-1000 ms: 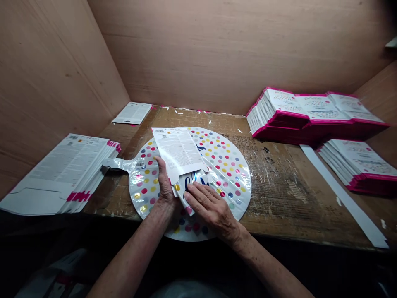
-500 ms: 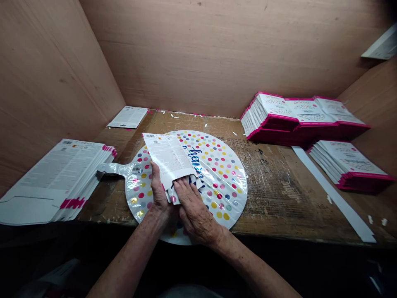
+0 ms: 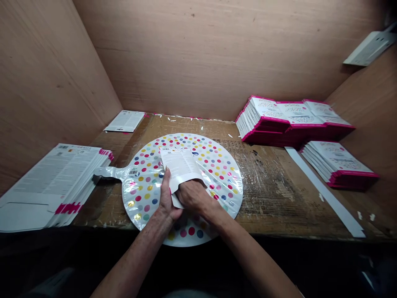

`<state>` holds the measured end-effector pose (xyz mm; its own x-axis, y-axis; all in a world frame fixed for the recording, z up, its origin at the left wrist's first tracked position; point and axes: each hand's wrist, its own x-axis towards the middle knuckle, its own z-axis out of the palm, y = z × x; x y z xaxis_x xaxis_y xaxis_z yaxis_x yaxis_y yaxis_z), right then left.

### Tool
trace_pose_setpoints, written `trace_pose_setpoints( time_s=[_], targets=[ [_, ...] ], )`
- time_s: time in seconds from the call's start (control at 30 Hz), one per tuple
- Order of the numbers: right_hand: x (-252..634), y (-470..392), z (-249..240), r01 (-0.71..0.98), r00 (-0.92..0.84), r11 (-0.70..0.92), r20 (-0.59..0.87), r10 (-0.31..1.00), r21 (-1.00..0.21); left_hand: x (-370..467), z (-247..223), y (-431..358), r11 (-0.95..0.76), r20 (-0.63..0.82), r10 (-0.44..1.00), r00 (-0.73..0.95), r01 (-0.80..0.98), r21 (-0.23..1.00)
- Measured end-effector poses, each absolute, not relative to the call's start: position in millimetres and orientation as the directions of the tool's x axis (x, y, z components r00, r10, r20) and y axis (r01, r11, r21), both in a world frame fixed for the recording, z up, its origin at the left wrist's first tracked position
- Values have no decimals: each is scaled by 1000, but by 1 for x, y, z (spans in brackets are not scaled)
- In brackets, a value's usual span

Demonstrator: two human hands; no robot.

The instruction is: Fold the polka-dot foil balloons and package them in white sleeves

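Observation:
My left hand (image 3: 167, 198) is closed around the lower left side of a white printed paper envelope (image 3: 180, 165), its thumb lying along the front. The envelope's open end faces me, with a flap sticking out below. My right hand (image 3: 194, 196) reaches into that opening; its fingers are hidden inside, so I cannot see what they touch. Under both hands a flat, round foil balloon (image 3: 223, 178) with multicoloured dots lies on the table, its silvery tail (image 3: 108, 171) pointing left. The envelope covers most of the balloon's blue lettering.
A fanned stack of white envelopes (image 3: 40, 178) lies at the left, with another envelope (image 3: 125, 121) behind it. Pink-edged packets stand in piles (image 3: 297, 111) at the back right and in a smaller pile (image 3: 341, 159) nearer. A white strip (image 3: 325, 192) crosses the cardboard-covered table (image 3: 266, 198).
My right hand has pushed its fingers into the envelope's opening, and the dotted folded piece seen there earlier is out of sight. The envelope has shifted slightly right and towards me.

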<state>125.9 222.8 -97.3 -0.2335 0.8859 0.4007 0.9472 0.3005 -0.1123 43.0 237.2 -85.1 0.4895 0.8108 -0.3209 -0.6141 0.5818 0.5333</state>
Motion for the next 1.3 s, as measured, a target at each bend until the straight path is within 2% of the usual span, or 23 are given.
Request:
trace_pose_setpoints(
  time_s=[0.1, 0.23, 0.33, 0.4, 0.47, 0.53, 0.57, 0.6, 0.67, 0.7, 0.73, 0.8, 0.87, 0.93, 1.0, 1.1, 1.2, 1.3],
  targets=[
    [124, 199, -98, 969, -201, 237, 347, 916, -66, 37, -85, 240, 579, -325, 814, 482, -633, 514],
    [129, 201, -102, 963, -242, 265, 264, 934, -52, 41, -84, 237, 633, -337, 770, 542, -581, 512],
    [135, 205, -98, 965, -211, 243, 267, 940, -94, 43, -83, 243, 623, -344, 775, 530, -547, 559],
    [138, 196, -95, 960, -226, 267, 319, 920, -89, 36, -83, 252, 615, -361, 772, 523, -469, 634],
    [141, 180, -97, 943, -266, 324, 411, 872, -77, 21, -82, 262, 565, -401, 772, 493, -243, 789],
    [145, 163, -105, 916, -327, 399, 483, 812, -51, 4, -81, 271, 353, -400, 841, 364, 191, 916],
    [147, 156, -110, 900, -359, 434, 505, 785, -35, -4, -79, 274, 191, -323, 909, 264, 427, 884],
    [149, 151, -114, 884, -387, 466, 521, 761, -24, -8, -78, 277, 36, -187, 965, 184, 617, 787],
    [152, 143, -120, 848, -426, 529, 563, 708, -23, -8, -77, 280, -225, 160, 974, 161, 781, 582],
    [154, 140, -120, 825, -443, 564, 581, 683, -34, -3, -79, 280, -358, 293, 928, 231, 775, 521],
    [156, 136, -119, 798, -455, 600, 597, 660, -54, 4, -83, 279, -494, 368, 863, 345, 724, 482],
    [162, 129, -114, 756, -448, 646, 640, 624, -101, 21, -96, 275, -710, 391, 703, 594, 556, 432],
    [171, 121, -109, 800, -337, 582, 694, 636, -145, 36, -112, 269, -807, 332, 570, 751, 437, 398],
    [181, 115, -108, 886, -200, 433, 703, 682, -168, 43, -124, 262, -835, 284, 514, 809, 396, 382],
    [188, 111, -109, 927, -178, 345, 637, 750, -146, 45, -130, 257, -841, 264, 494, 828, 378, 388],
    [191, 109, -112, 924, -259, 365, 517, 816, -112, 43, -129, 256, -820, 263, 479, 837, 320, 474],
    [190, 109, -112, 928, -255, 355, 500, 828, -115, 40, -125, 258, -762, 256, 495, 830, 274, 586],
    [189, 107, -111, 927, -266, 361, 497, 826, -103, 39, -126, 257, -775, 263, 483, 835, 268, 573]
  ],
)
